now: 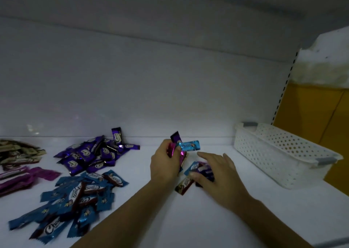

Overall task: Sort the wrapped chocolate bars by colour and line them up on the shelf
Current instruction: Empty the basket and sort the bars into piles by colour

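My left hand [166, 164] grips a small bunch of wrapped bars above the white shelf [170, 219]: a pink one [172, 149], a purple one [176, 136] and a light blue one [189, 145] stick out of the fist. My right hand [217, 174] lies flat, fingers spread, on a few loose bars [198, 170] on the shelf, with a brown-and-white bar [184, 186] at its thumb. Sorted heaps lie to the left: purple bars [94, 153], blue bars [75, 196], pink bars [20, 178] and cream bars [17, 151].
A white perforated plastic basket [279, 153] stands at the right end of the shelf against the back wall. Beyond it are a slotted shelf upright [285, 85] and a yellow panel [311, 112]. One purple bar [117, 135] leans upright on the back wall.
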A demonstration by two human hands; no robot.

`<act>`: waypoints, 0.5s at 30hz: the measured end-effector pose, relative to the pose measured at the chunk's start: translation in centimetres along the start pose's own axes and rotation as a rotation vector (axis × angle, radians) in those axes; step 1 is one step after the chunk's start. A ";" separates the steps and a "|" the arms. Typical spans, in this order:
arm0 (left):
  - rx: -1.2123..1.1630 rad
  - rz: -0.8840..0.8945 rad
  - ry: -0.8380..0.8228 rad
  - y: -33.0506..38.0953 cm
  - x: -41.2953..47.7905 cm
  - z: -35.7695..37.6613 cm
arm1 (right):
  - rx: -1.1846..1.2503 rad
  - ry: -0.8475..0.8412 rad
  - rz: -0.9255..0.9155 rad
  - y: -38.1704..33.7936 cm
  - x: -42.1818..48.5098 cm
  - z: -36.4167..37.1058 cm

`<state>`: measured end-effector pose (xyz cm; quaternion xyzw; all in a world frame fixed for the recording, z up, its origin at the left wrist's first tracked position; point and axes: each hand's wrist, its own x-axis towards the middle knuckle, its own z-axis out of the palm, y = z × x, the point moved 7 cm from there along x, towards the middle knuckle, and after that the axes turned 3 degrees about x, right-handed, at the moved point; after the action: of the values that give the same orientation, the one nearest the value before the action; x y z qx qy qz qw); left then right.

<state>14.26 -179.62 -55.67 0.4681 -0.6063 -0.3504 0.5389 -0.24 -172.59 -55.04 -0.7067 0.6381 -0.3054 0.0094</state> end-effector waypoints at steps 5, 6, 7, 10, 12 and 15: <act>-0.016 0.102 -0.039 3.7 -0.9 -5.3 | 0.703 0.161 0.209 -5.0 2.4 -1.3; -0.009 0.110 -0.021 4.0 -1.2 -7.1 | 0.775 0.174 0.204 -6.6 2.8 -1.1; -0.013 0.107 0.001 4.0 -1.6 -9.0 | 0.848 0.167 0.194 -8.4 3.1 -0.6; -0.041 0.094 0.052 3.0 -3.1 -15.2 | 1.030 0.070 0.134 -13.8 3.1 2.0; -0.052 0.072 0.092 2.0 -4.1 -19.5 | 1.101 0.017 0.127 -16.4 3.0 3.6; -0.062 -0.003 0.172 0.2 -5.4 -25.5 | 1.101 -0.079 0.185 -18.1 3.0 5.9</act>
<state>39.14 -172.46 -52.76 0.4805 -0.5458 -0.3285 0.6027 18.57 -174.15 -51.31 -0.5496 0.4429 -0.5648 0.4277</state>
